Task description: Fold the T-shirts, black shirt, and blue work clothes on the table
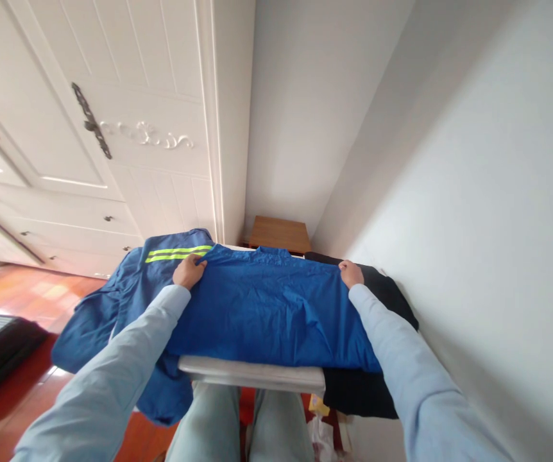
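Observation:
A bright blue garment (262,308) lies spread across a narrow white padded board (252,373), with some creases toward its right half. My left hand (190,272) is closed on its far left corner. Its far right corner is pinched in my right hand (351,274). To the left, a darker blue work jacket (135,289) with yellow-green and grey reflective stripes hangs over the board's end, partly under the bright garment. Black cloth (360,391) covers the board's right end, showing on both sides of the blue fabric.
A white wardrobe (161,96) stands at the far left, beside a pale wall (488,224) on the right. Beyond the board is a small brown wooden surface (279,234). A black object (7,350) sits on the red-brown floor. A plastic bag (322,436) lies beneath the board.

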A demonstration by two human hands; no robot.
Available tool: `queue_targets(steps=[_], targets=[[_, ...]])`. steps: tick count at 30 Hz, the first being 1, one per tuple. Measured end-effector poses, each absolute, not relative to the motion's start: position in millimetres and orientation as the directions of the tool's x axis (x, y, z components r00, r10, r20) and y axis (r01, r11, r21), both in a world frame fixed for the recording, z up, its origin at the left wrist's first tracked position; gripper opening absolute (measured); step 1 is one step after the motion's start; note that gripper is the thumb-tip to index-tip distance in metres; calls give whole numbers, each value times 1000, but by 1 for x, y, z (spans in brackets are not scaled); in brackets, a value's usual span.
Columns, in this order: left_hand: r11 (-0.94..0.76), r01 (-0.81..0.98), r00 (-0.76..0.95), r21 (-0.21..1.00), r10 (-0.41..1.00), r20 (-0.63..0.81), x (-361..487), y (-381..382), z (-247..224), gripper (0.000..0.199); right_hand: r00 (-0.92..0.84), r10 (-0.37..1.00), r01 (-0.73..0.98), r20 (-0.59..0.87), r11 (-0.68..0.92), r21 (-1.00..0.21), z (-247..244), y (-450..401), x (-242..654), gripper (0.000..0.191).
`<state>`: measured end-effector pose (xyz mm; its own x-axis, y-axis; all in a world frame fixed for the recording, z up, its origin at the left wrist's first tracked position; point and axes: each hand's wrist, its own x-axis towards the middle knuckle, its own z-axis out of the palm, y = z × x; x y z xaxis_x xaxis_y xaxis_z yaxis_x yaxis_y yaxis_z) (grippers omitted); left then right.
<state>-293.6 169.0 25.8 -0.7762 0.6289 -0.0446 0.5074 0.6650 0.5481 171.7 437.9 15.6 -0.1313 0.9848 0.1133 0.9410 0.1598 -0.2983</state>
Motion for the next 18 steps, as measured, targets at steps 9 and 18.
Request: queue_targets(steps=[9,18], targets=[[642,577,-716,506,695,-65,-291,165,49,38,-230,966,915,120,257,-311,40,381,187,70],[348,843,-483,411,826,290,-163,79,57,56,-271,939,819,212,340,-463,20,237,285,62]])
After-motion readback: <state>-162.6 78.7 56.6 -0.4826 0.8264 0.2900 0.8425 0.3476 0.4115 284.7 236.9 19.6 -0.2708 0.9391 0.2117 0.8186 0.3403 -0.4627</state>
